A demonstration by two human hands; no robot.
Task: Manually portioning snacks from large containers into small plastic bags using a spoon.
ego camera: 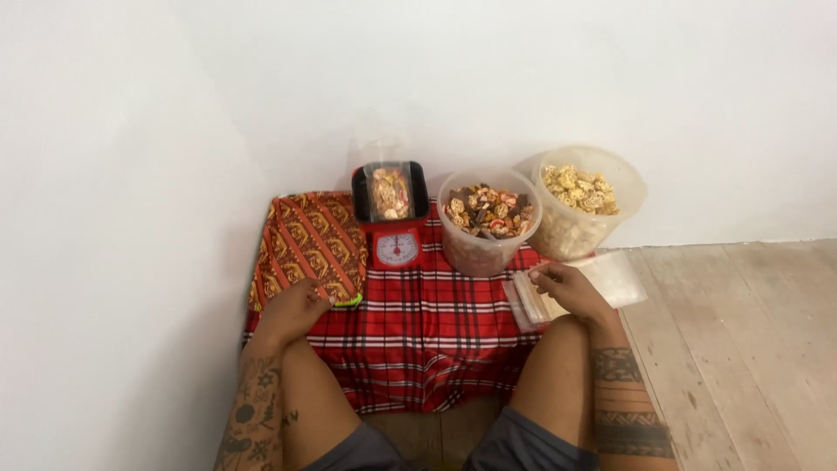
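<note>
— Where do things stand from your seat?

— I judge it early. One filled clear bag [390, 193] sits on the tray of the red kitchen scale [397, 235], far side of the red plaid cloth [418, 323]. I see no finished bags set aside.

— And the supply?

— The tub of mixed snacks [486, 220] is near full, just right of the scale; the tub of pale snacks [582, 202], farther right, likewise. So most of the bagging looks left.

— Your hands?

— My right hand [567, 288] has its grip closed on the stack of empty plastic bags [534, 301] at the cloth's right edge. My left hand [301, 305] rests curled at a green band [349, 301] beside the batik cloth [305, 244]; whether it grips, I cannot tell.
</note>
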